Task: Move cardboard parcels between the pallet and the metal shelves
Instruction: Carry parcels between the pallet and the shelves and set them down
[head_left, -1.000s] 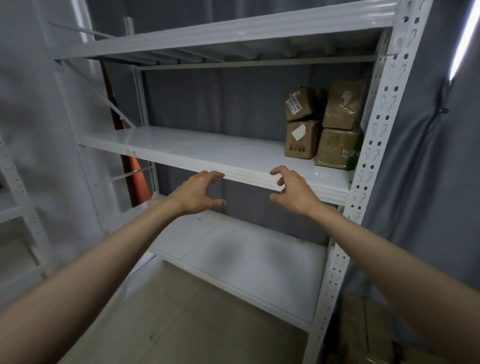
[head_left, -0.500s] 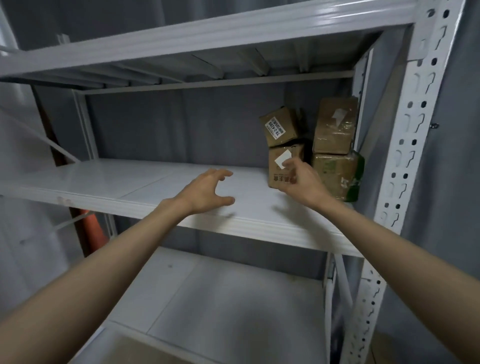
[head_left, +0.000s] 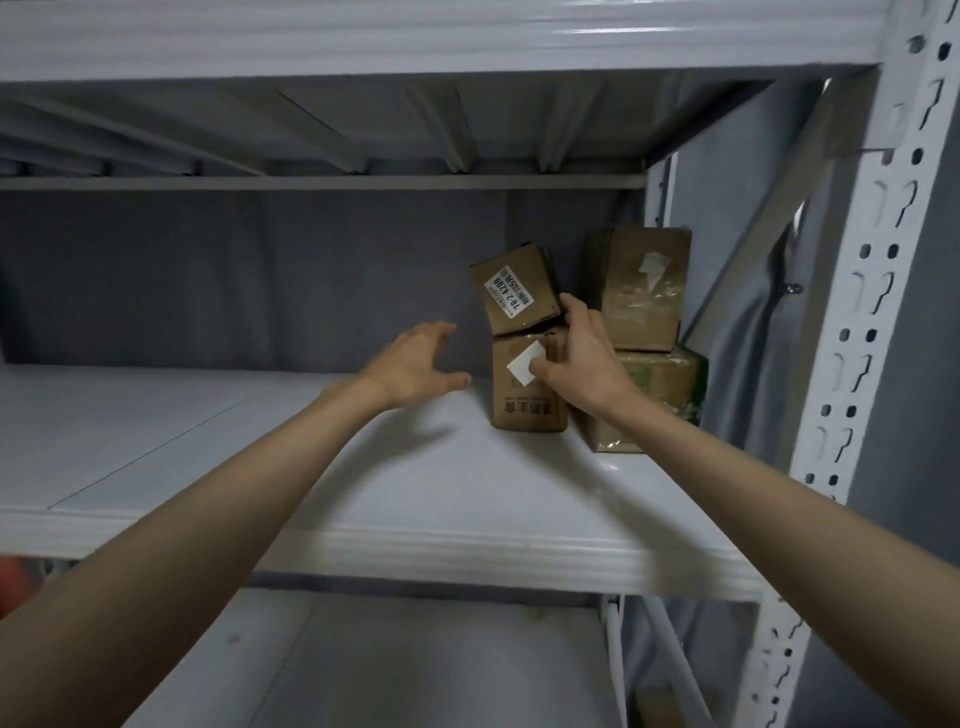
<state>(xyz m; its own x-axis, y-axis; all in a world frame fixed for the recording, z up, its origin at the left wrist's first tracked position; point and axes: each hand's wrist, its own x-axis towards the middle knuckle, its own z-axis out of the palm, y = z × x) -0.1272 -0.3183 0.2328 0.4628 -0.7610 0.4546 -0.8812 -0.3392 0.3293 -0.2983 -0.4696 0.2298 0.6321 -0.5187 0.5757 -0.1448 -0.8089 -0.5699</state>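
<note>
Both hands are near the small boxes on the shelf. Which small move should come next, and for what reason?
Probably bring the left hand to the free left side of the lower small box. The right hand already touches its upper right edge, while the left hand hovers open, apart from it. The tilted labelled box rests on top and could slide if only one side is held.

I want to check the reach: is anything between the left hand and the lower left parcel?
Nothing visible. The left hand hovers open beside the lower left parcel, with only bare shelf between them.
</note>
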